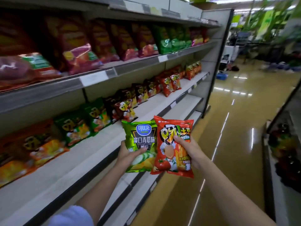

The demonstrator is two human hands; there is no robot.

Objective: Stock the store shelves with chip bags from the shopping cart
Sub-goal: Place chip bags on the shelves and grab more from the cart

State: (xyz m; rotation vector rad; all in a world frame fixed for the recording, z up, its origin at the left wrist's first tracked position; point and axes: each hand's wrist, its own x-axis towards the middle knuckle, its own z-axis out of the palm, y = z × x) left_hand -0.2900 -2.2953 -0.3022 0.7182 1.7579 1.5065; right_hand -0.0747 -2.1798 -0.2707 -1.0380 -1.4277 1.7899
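A long store shelving unit fills the left side of the aisle, and its middle shelf carries rows of bags with a bare front strip. Just right of that strip, the left hand grips an upright green chip bag and the right hand an upright red chip bag, fingers curled round each. The left hand is nearer the shelf, so I judge the green bag goes first.

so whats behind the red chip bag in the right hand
The red chip bag overlaps the right edge of the green chip bag, held by the left hand. Beyond lie shelf edges and floor. The right hand's fingers behind it are hidden.
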